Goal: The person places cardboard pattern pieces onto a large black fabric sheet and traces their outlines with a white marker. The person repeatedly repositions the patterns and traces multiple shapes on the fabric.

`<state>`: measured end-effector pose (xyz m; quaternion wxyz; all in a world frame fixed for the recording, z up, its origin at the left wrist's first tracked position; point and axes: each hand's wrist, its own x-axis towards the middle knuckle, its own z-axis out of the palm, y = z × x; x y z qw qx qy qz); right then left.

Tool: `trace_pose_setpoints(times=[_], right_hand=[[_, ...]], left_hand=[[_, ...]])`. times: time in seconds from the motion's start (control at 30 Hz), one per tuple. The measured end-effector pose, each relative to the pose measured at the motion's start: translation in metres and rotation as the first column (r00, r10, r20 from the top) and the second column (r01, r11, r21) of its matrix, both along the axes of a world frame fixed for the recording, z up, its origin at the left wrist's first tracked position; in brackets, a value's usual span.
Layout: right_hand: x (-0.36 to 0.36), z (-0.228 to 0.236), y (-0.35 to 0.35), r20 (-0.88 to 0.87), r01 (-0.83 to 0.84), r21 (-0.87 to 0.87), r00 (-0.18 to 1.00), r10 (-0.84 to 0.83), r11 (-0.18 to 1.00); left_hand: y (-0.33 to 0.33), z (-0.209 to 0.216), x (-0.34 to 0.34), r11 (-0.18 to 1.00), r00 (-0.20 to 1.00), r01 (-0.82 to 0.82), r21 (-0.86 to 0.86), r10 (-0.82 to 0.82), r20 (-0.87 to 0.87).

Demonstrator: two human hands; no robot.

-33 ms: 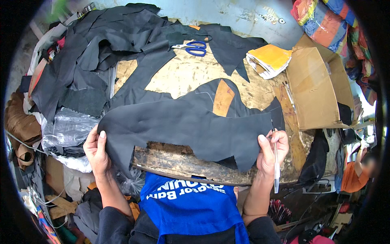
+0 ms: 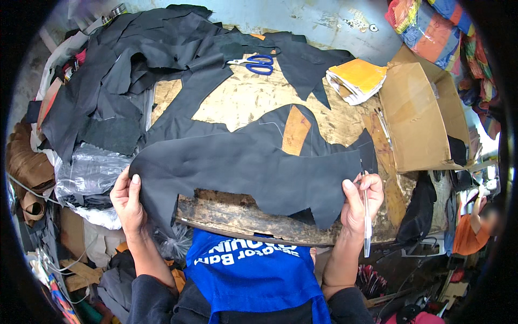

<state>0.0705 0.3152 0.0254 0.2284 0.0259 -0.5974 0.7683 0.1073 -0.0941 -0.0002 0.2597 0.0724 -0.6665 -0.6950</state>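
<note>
A wide piece of black leather is stretched between my two hands above the front of the wooden table. My left hand pinches its left end, thumb on top. At the right end, my right hand grips the leather's edge and also has a slim clear pen between its fingers, pointing down toward me. Behind the held piece lies more black leather with pale drawn lines, and on it a tan angular pattern piece. The held leather hides part of both.
Scissors with blue handles lie at the back of the table. Black leather is heaped at the left, above a clear plastic bundle. To the right are a yellow-topped stack and a cardboard box. Another person is at far right.
</note>
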Motion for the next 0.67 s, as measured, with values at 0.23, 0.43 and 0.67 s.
trace_pose_setpoints(times=[0.23, 0.43, 0.67], right_hand=[[0.002, -0.014, 0.010, 0.028, -0.001, 0.058, 1.000, -0.001, 0.998], [-0.043, -0.044, 0.018, 0.181, 0.040, 0.598, 0.966, -0.184, 0.801], [-0.131, -0.044, -0.039, 0.194, -0.050, 0.909, 0.929, -0.315, 0.413]], left_hand=[[0.001, -0.011, -0.005, 0.999, 0.997, 0.029, 0.014, -0.030, 0.078], [0.029, -0.009, -0.013, 0.859, 0.960, -0.048, -0.509, 0.181, 0.215], [0.119, 0.009, -0.003, 0.589, 0.894, 0.418, -0.692, -0.404, 0.196]])
